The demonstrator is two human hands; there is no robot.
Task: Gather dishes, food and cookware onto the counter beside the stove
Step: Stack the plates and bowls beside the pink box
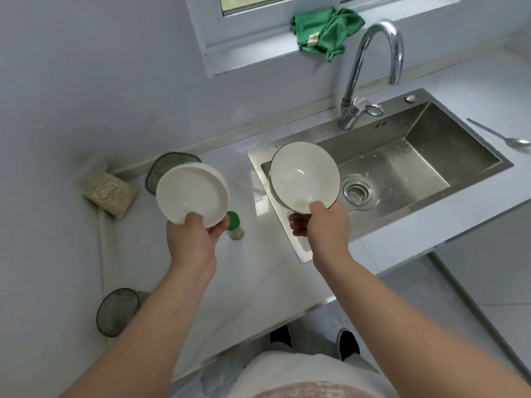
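Right now each hand carries a dish above the worktop. The left hand [195, 237] grips a plain white dish [192, 193] by its near rim, thumb on top and fingers curled beneath, holding it over the counter [258, 277] just above a small green-capped bottle [234, 224]. The right hand [321, 225] pinches a dark-rimmed white bowl [304, 175] the same way, over the left edge of the sink [402, 173]. A second rim seems to show beneath it, so it may be two bowls nested, though that is hard to tell. No stove is in view, so the dishes probably have some way to travel.

The main risk is the grip itself. Each dish hangs from one edge, and a wet or glossy rim could slide out of the fingers and break on the steel or the stone. If the right hand does hold a pair, the lower one could slip free. Lowering the left dish straight down would likely knock the bottle over. A spoon [500, 136] lies on the far counter, well apart, and could be forgotten.
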